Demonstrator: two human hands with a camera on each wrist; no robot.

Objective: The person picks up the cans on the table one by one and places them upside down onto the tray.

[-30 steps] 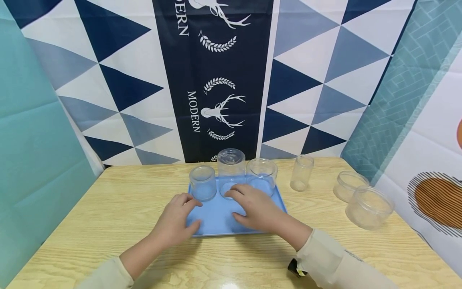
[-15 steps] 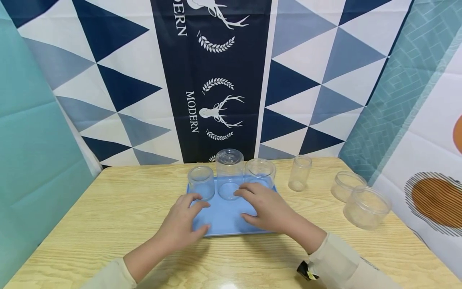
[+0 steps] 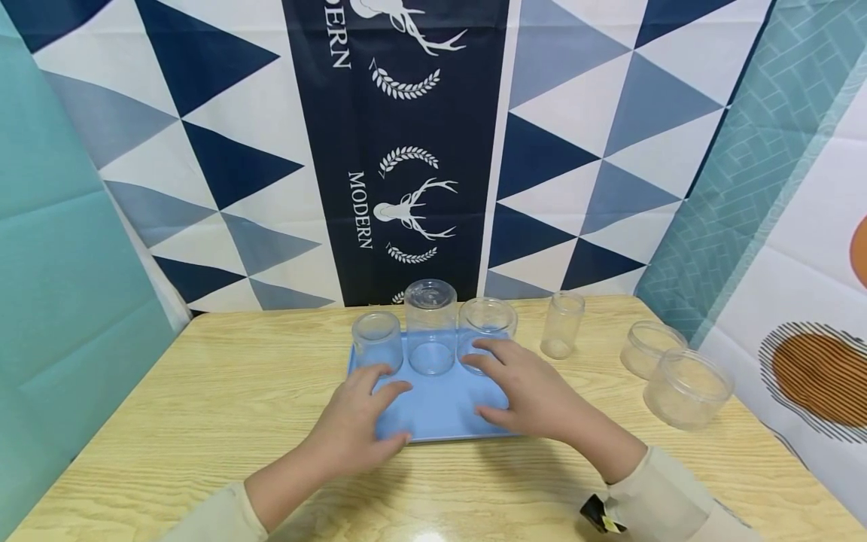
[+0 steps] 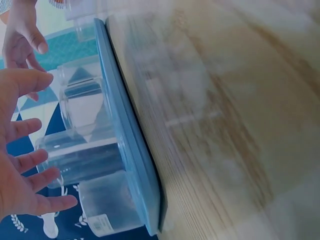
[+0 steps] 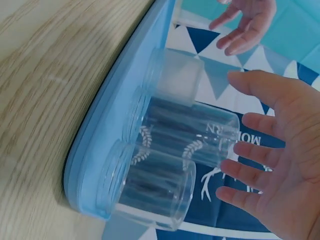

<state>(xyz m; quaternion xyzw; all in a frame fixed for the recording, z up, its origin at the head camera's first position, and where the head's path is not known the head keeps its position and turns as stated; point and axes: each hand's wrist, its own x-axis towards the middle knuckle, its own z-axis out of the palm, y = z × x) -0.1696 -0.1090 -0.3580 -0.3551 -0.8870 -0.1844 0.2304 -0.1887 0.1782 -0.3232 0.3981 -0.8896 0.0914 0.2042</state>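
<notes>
A blue tray (image 3: 440, 412) lies on the table and bears 3 clear jars in a row along its back. The left jar (image 3: 376, 342) is short, the middle jar (image 3: 431, 320) is the tallest, and the right jar (image 3: 487, 320) is wide. My left hand (image 3: 352, 425) hovers over the tray's front left, fingers spread and slightly bent, holding nothing. Over the right side hangs my right hand (image 3: 531, 388), its fingers likewise spread and bare, overlapping the right jar in the head view. Both wrist views show the palms apart from the jars.
Right of the tray stands a slim clear jar (image 3: 563, 325). Farther right are two low, wide clear jars, one behind (image 3: 650, 350) and one in front (image 3: 687, 391). A patterned cloth (image 3: 420, 150) hangs behind the wooden table (image 3: 223, 406).
Both hands have drifted to the right above the tray, fingers still spread. The jars and tray stay where they stand; the head view has shifted slightly.
</notes>
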